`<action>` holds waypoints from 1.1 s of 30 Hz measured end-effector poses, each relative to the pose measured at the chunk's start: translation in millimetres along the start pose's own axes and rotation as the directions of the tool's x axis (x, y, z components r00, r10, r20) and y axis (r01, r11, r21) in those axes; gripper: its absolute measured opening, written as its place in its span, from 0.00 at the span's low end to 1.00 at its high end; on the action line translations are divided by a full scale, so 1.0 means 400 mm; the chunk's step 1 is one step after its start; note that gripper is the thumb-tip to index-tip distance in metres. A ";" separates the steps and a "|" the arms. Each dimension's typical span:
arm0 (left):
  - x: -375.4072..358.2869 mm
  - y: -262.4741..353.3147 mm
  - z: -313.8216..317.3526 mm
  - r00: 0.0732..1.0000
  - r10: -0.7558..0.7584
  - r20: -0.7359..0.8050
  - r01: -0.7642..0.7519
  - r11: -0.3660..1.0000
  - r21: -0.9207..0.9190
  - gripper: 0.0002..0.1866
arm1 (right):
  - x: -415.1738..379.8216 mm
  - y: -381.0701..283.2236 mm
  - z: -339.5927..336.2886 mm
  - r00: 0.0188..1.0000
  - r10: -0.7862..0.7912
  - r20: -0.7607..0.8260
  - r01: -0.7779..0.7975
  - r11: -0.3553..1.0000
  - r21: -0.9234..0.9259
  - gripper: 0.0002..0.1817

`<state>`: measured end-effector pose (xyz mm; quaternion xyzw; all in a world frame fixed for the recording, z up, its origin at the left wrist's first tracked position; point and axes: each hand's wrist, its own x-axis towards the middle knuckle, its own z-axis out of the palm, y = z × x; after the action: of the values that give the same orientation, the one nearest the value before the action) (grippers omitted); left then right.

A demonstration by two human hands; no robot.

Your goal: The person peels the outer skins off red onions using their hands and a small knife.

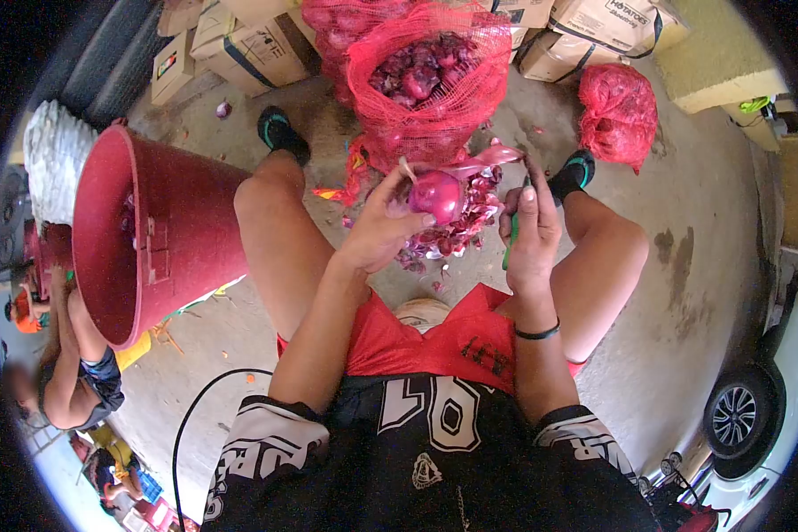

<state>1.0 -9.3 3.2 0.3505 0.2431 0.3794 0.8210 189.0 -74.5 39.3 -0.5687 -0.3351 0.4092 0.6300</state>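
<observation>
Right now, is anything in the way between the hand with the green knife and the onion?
Nothing visible. The right hand with the green knife sits beside the onion in the left hand; only a loose peel strip arches above the gap.

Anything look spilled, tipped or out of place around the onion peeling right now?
Loose onion skins litter the floor below the left hand and its peeled onion. The red bucket lies tilted on its side. One stray onion sits alone near the boxes.
</observation>
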 end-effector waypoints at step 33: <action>0.004 0.006 0.019 0.990 -0.137 -0.044 0.112 0.923 -0.368 0.23 | -0.043 -0.012 0.064 0.870 -0.337 0.360 0.483 0.727 -0.488 0.26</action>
<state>5.7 -9.8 9.7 0.1626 0.2183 0.3767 0.8854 159.4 -78.5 48.0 -0.5840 -0.6340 0.2086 0.4620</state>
